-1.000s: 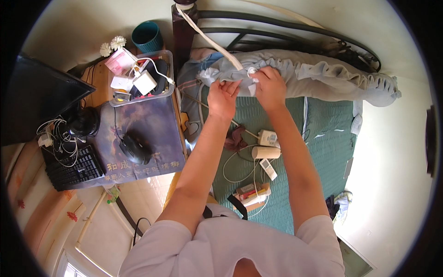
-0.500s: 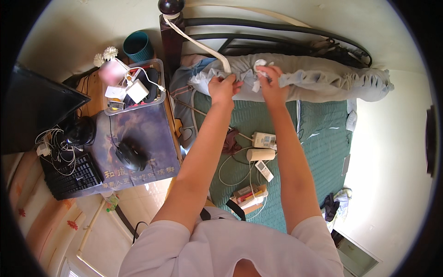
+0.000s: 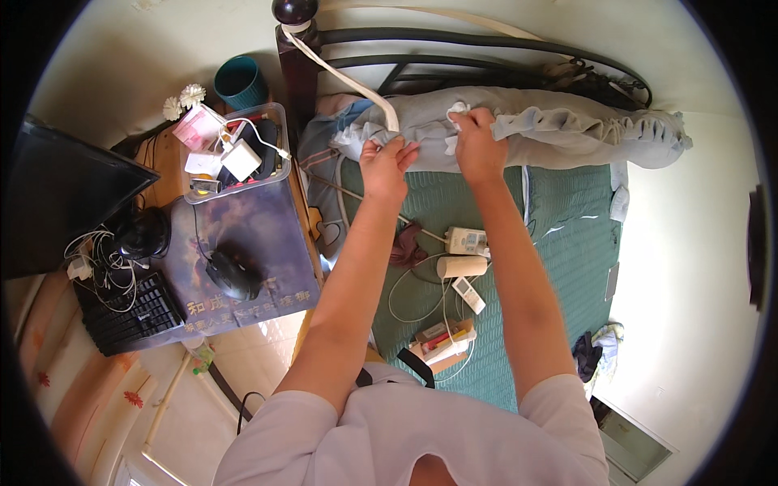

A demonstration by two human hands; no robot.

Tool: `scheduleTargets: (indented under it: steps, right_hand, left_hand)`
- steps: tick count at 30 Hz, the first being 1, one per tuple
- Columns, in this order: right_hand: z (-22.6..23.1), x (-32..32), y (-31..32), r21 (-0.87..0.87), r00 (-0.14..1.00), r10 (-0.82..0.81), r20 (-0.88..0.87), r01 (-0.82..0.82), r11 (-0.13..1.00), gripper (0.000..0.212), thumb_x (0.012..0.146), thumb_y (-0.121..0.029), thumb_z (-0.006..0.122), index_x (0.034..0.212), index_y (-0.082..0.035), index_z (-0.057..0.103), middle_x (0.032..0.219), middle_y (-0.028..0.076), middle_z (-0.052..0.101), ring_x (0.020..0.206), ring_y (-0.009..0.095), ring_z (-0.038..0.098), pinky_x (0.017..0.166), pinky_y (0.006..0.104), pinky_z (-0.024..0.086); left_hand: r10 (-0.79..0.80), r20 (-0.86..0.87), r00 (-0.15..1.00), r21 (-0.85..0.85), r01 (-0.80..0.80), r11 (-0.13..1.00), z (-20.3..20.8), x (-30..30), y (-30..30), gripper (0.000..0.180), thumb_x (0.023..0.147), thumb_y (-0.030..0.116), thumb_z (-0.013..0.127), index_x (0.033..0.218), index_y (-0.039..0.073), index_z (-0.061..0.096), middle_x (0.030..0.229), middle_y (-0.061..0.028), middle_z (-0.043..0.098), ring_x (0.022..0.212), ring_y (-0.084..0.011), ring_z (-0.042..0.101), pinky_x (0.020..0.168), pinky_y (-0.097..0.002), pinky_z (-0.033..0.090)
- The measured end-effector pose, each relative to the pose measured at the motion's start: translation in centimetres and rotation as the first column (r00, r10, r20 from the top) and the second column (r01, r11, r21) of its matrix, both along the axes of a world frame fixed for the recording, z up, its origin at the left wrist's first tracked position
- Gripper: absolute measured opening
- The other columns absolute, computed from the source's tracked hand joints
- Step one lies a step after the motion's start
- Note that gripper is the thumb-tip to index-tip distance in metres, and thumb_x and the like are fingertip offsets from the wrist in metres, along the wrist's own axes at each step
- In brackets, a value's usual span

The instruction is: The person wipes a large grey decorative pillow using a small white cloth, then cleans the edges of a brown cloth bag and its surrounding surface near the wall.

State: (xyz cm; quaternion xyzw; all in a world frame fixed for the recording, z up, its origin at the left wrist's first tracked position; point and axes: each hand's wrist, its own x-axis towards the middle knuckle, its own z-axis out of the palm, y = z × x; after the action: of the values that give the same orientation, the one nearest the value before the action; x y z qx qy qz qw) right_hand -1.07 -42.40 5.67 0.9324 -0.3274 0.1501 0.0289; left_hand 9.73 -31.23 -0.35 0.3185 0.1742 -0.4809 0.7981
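Note:
A long grey bolster-like roll of fabric (image 3: 551,138) with ruffled edges lies along the head of the bed. Over its left end, my left hand (image 3: 384,168) is closed in a pinch, thumb against forefinger, the other fingers loosely bent. What lies in that pinch is hidden. A cream flat strap (image 3: 348,81) runs down from the bedpost and ends just above these fingertips. My right hand (image 3: 481,147), resting on the middle of the roll, is closed around a crumpled white tissue (image 3: 459,108); bits of it stick out beside the fingers.
A green quilted bedspread (image 3: 559,259) carries a white power strip (image 3: 467,241), a pale cardboard tube (image 3: 462,266), a white remote (image 3: 468,295) and a small open box (image 3: 444,344). At left, a desk holds a monitor, keyboard (image 3: 134,312), mouse (image 3: 232,275) and clear bin (image 3: 279,174). Dark metal headboard bars (image 3: 454,36) stand behind.
My left hand has shifted slightly left and down, its fingertips lower than the strap's end. My right hand has turned a little, showing more of its back, and still holds the tissue.

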Motion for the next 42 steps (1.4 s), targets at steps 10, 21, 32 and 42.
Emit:
scheduleTargets:
  steps: [10,21,32,42]
  right_hand:
    - [-1.9,0.6,1.4,0.161,0.988,0.135,0.069,-0.145,0.976,0.027,0.083,-0.011,0.059,0.109,-0.019,0.065,0.099,0.007,0.059,0.085,0.027,0.061,0.072,0.0407,0.05]
    - [-0.7,3.4,5.2,0.122,0.927,0.11,0.358,-0.163,0.979,0.036,0.077,-0.003,0.058,0.109,-0.016,0.068,0.091,0.01,0.058,0.086,0.032,0.06,0.077,0.0385,0.05]
    - [1.0,-1.0,0.3,-0.119,0.985,-0.146,0.095,0.157,0.98,0.038,0.075,-0.005,0.06,0.11,-0.017,0.068,0.092,0.009,0.059,0.092,0.03,0.059,0.078,0.0395,0.049]
    - [-1.6,0.3,1.0,-0.032,0.99,0.055,-0.133,-0.06,0.998,0.028,0.08,-0.007,0.06,0.105,-0.014,0.067,0.091,0.007,0.058,0.087,0.028,0.059,0.073,0.0417,0.049]
  left_hand:
    - [-0.067,0.14,0.988,0.061,0.059,0.996,-0.6,-0.6,0.6,0.022,0.09,0.002,0.059,0.102,0.011,0.043,0.094,-0.0073,0.061,0.083,-0.0247,0.068,0.068,-0.031,0.055]
    - [-0.044,0.088,0.995,0.081,0.037,0.996,-2.0,-0.7,1.1,0.024,0.091,0.003,0.056,0.107,0.01,0.04,0.091,-0.0076,0.061,0.079,-0.0229,0.067,0.067,-0.0326,0.054]
    - [0.018,-0.006,1.0,0.074,-0.018,0.997,-1.6,-0.1,0.6,0.024,0.09,0.003,0.059,0.105,0.01,0.042,0.09,-0.008,0.059,0.074,-0.0223,0.065,0.065,-0.0327,0.054]
    - [0.047,0.015,0.999,0.06,-0.047,0.997,-1.5,-0.9,0.7,0.024,0.09,0.003,0.058,0.107,0.01,0.042,0.087,-0.0055,0.059,0.073,-0.0192,0.064,0.065,-0.0319,0.052]
